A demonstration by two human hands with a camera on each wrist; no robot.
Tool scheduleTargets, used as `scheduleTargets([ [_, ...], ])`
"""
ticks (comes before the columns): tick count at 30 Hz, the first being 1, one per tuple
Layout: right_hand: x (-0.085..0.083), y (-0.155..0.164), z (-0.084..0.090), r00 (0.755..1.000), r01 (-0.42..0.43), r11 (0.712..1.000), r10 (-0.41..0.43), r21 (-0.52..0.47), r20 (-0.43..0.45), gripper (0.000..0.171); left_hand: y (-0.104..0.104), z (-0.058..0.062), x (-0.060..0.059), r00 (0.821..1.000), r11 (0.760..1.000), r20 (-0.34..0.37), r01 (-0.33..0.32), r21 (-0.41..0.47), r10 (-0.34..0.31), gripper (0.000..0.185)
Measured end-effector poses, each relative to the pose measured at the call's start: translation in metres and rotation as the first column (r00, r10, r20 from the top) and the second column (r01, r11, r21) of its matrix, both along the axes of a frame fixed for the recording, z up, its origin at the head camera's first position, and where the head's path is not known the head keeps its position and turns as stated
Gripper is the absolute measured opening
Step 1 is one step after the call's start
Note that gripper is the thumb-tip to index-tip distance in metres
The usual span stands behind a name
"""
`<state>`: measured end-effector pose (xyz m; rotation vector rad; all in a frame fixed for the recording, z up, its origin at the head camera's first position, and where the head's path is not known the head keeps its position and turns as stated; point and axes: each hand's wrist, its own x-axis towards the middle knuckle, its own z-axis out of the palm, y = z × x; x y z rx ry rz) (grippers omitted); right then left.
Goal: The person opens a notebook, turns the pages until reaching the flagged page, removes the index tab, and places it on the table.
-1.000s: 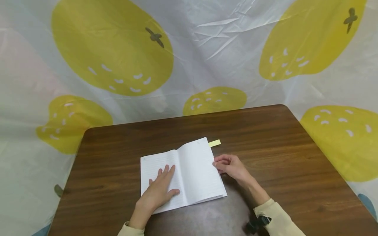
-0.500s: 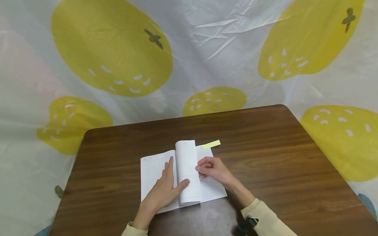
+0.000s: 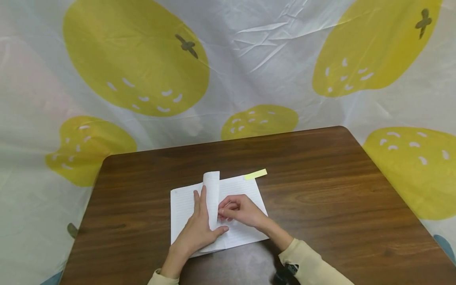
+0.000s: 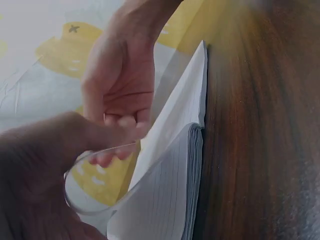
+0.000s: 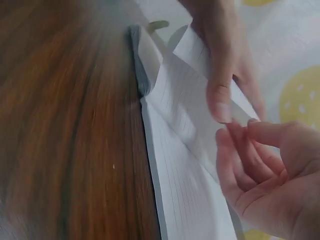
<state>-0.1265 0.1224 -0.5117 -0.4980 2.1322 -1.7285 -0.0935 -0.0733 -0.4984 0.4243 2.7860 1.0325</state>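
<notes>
An open lined notebook (image 3: 244, 234) lies on the table, one page (image 3: 213, 183) standing up in a curl near the spine. My right hand (image 3: 244, 210) pinches that page's free edge between thumb and fingers. My left hand (image 3: 197, 229) is on the other side of the curl, fingers straight along its back and thumb spread towards the right hand. In the right wrist view, the left thumb (image 5: 219, 97) lies at the page edge, close to the right fingertips. A yellow sticky strip (image 3: 255, 174) juts out from the notebook's upper right corner.
The notebook sits on a dark wood-grain table (image 3: 320, 170) with rounded far corners. Behind the table hangs a pale cloth (image 3: 263, 79) printed with large yellow fruit. A small black device (image 3: 285, 273) is at the right sleeve.
The right hand has drawn a page from the notebook's right edge leftward, curling it up over the spine. The left hand has lifted from lying flat and turned on edge beside the curl.
</notes>
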Motion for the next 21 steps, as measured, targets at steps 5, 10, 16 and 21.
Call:
scheduleTargets([
  [5,-0.003,0.005,0.001,0.980,0.029,0.977,0.013,0.211,-0.198,0.006,0.000,0.000,0.002,0.999,0.997,-0.005,-0.045,-0.059,0.045,0.130],
  [10,-0.010,0.016,0.005,0.938,0.137,0.928,-0.010,0.346,-0.346,0.004,0.001,0.000,0.004,0.995,0.987,-0.046,-0.096,-0.132,0.090,0.138],
  [16,-0.023,0.028,0.009,0.868,0.261,0.865,-0.016,0.429,-0.496,0.007,-0.001,-0.003,0.003,0.987,0.966,-0.120,-0.134,-0.221,0.110,0.142],
  [21,-0.037,0.038,0.008,0.821,0.344,0.808,-0.011,0.479,-0.571,0.008,-0.002,-0.002,0.002,0.972,0.946,-0.223,-0.142,-0.293,0.077,0.136],
])
